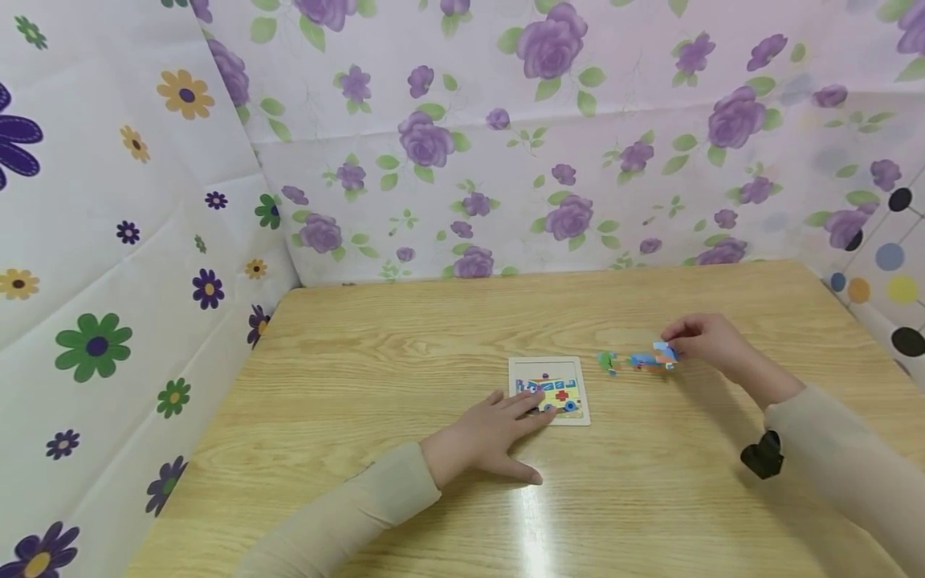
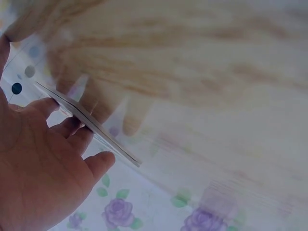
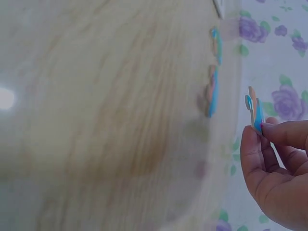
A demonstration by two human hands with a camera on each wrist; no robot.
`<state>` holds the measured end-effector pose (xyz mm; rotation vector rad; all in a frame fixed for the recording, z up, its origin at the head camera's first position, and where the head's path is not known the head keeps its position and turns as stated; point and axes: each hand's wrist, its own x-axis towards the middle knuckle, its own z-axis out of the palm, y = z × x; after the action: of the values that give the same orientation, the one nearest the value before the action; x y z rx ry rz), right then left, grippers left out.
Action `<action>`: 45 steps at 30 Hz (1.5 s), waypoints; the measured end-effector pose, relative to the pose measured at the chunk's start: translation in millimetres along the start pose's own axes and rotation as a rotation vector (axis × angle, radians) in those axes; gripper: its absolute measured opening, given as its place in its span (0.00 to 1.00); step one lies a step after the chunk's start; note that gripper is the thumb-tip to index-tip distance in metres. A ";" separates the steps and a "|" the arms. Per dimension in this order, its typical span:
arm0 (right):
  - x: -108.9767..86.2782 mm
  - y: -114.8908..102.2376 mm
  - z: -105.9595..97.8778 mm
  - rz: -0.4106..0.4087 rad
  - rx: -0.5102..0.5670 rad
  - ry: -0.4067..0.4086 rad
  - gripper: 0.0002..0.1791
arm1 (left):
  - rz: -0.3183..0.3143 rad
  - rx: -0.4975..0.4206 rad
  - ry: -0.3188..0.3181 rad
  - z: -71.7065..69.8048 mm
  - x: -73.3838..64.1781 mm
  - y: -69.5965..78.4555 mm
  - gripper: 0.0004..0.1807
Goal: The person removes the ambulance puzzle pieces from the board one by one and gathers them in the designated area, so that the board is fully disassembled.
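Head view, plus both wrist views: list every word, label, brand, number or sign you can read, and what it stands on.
Sign: a red cross, on the vehicle picture in the white-framed board.
Words, labels, brands, numbers: none readable in any view.
Too small to tell: any print on the loose pieces or the colourful piece in the right hand.
Hidden: part of the picture, under the left hand.
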<state>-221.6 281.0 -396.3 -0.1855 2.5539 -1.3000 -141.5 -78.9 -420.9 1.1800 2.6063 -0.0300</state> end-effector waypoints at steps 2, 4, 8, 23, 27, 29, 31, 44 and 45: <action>-1.8 4.7 -0.7 0.004 -0.007 0.000 0.14 | -0.004 0.001 -0.002 0.1 0.1 -0.1 0.51; -2.9 9.6 -1.2 0.008 -0.009 0.003 0.14 | -0.007 0.003 -0.007 -0.1 0.0 0.1 0.51; -4.0 19.7 -2.8 0.018 -0.032 0.018 0.14 | -0.008 -0.009 -0.020 -1.8 -0.9 1.3 0.51; -2.3 41.3 -3.1 0.092 -0.047 0.043 0.14 | -0.015 -0.024 -0.042 -1.9 -0.9 1.6 0.51; -0.3 39.7 -2.4 0.098 -0.055 0.050 0.15 | -0.021 -0.034 -0.043 -2.5 -0.9 2.1 0.51; 1.1 40.0 -1.5 0.099 -0.065 0.054 0.14 | -0.023 -0.034 -0.043 -3.6 -1.3 2.9 0.51; 2.7 40.6 -0.3 0.103 -0.076 0.062 0.13 | -0.025 -0.033 -0.045 -5.0 -1.2 4.1 0.51; 7.6 43.1 3.0 0.077 -0.120 0.105 0.12 | -0.044 -0.059 -0.068 -7.3 0.6 4.8 0.51; 7.5 42.9 2.8 0.076 -0.120 0.103 0.12 | -0.043 -0.063 -0.070 -6.9 0.8 4.3 0.50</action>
<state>-227.6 302.4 -433.9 -0.0459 2.6987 -1.1585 -140.5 -74.5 -414.1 1.0826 2.5520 0.0023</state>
